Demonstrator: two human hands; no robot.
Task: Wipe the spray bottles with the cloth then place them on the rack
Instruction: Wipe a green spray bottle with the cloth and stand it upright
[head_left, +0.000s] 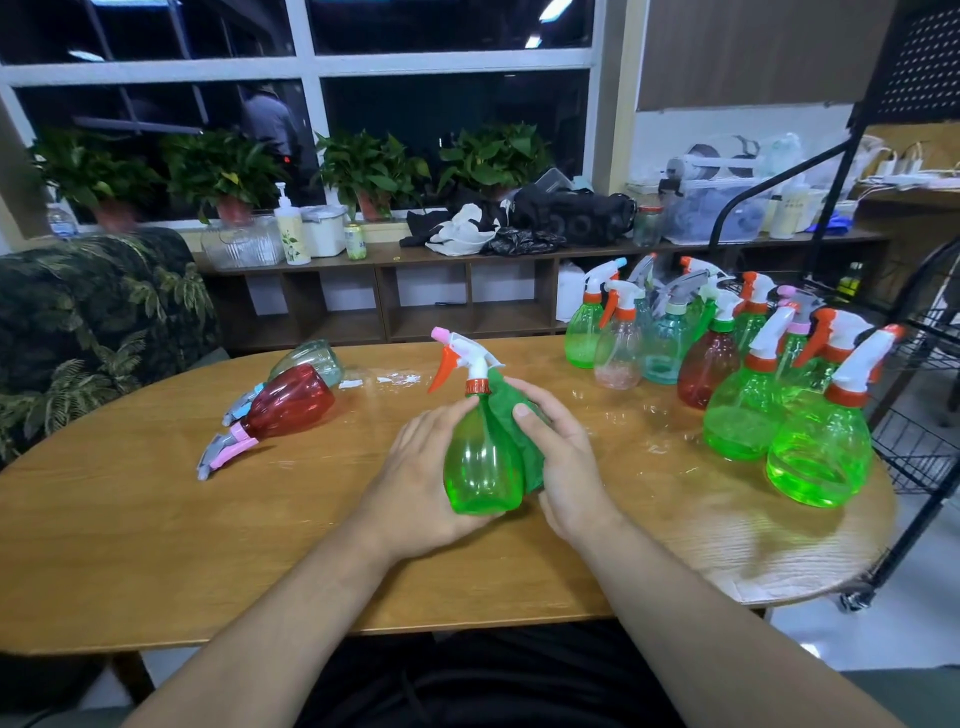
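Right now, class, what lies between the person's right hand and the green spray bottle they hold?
The green cloth: the right hand presses it against the green spray bottle, which the left hand grips. The head view shows this.

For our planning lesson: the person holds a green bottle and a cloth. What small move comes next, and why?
Probably slide the cloth down the green bottle with the right hand, since the left hand grips the bottle, the cloth presses its side, and it is not yet on the rack.
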